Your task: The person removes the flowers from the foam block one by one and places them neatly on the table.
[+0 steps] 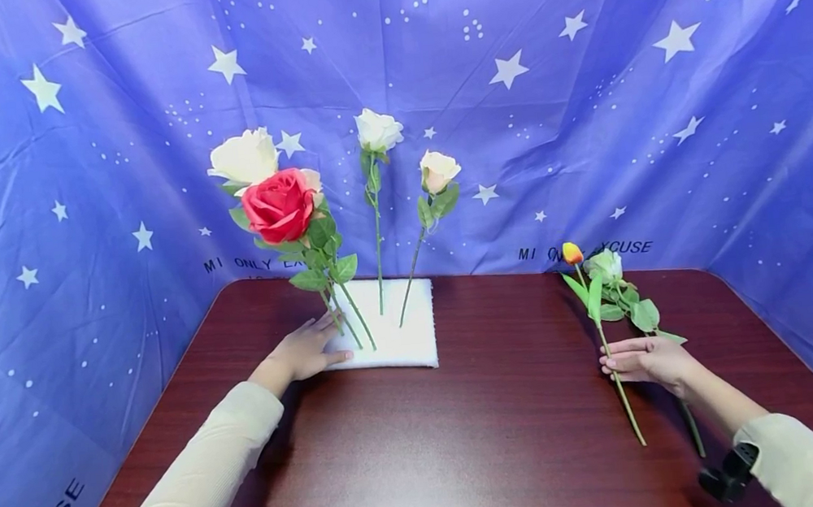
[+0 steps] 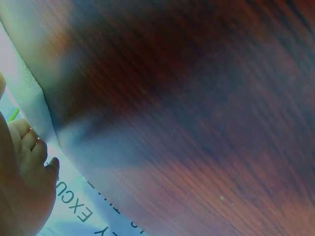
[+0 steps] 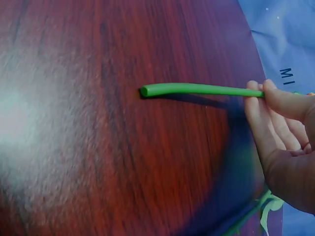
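Note:
My right hand (image 1: 648,363) pinches the green stem of an orange-yellow tulip (image 1: 571,254) between thumb and fingers. In the right wrist view the cut end of the tulip's stem (image 3: 192,89) points away from the hand, near the tabletop. My left hand (image 1: 307,349) rests with extended fingers on the left edge of a white foam block (image 1: 411,343). Stems rise from that block: a red rose (image 1: 279,207) in front of a cream rose (image 1: 245,158) on the left, a white rose (image 1: 378,131) and a pale pink rose (image 1: 439,171) farther right.
A white-green rose (image 1: 605,267) lies on the dark wood table (image 1: 496,416), partly behind my right hand. A starry blue curtain (image 1: 461,60) encloses the table's back and sides. A black device (image 1: 729,474) sits at my right wrist.

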`<act>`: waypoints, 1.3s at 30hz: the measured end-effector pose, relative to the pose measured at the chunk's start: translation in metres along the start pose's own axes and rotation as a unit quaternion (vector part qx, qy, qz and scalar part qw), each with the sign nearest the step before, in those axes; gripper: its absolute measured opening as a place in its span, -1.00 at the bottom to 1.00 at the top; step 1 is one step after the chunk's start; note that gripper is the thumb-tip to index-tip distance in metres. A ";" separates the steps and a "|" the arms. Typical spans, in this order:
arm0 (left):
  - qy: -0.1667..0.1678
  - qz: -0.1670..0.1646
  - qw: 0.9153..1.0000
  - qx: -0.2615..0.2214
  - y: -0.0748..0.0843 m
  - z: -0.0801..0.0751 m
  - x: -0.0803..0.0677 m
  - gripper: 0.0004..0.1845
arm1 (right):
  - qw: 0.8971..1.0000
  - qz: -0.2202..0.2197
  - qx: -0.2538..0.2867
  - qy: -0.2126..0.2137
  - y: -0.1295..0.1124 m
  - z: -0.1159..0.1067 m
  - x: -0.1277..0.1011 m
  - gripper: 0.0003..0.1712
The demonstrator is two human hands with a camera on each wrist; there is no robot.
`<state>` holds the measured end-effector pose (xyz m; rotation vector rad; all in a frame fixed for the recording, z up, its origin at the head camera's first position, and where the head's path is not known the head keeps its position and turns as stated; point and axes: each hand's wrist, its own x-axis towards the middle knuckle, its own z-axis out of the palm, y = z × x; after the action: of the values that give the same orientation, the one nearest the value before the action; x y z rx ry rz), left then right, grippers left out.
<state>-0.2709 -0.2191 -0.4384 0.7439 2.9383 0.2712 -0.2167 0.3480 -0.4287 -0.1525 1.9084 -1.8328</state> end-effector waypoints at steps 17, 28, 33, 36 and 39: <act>0.002 -0.004 1.000 -0.003 0.001 -0.001 -0.002 -0.21 | 0.991 0.073 -0.058 0.092 0.006 -0.008 -0.013 -0.73; 0.007 0.002 1.000 0.001 0.000 0.000 -0.001 -0.21 | 0.976 0.090 -0.118 0.160 -0.003 -0.001 -0.013 -0.48; 0.007 0.002 1.000 0.001 0.001 -0.001 -0.001 -0.22 | 0.976 0.096 -0.100 0.170 -0.007 0.004 -0.015 -0.50; 0.006 -0.001 1.000 -0.002 0.001 0.000 -0.001 -0.22 | 0.973 0.092 -0.103 0.185 -0.009 0.008 -0.014 -0.44; 0.004 -0.002 1.000 -0.006 0.001 0.001 -0.001 -0.22 | 0.966 0.086 -0.125 0.209 -0.012 0.011 -0.011 -0.37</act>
<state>-0.2692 -0.2186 -0.4388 0.7371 2.9436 0.2915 -0.2055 0.3410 -0.4139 0.3344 2.3525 -1.5940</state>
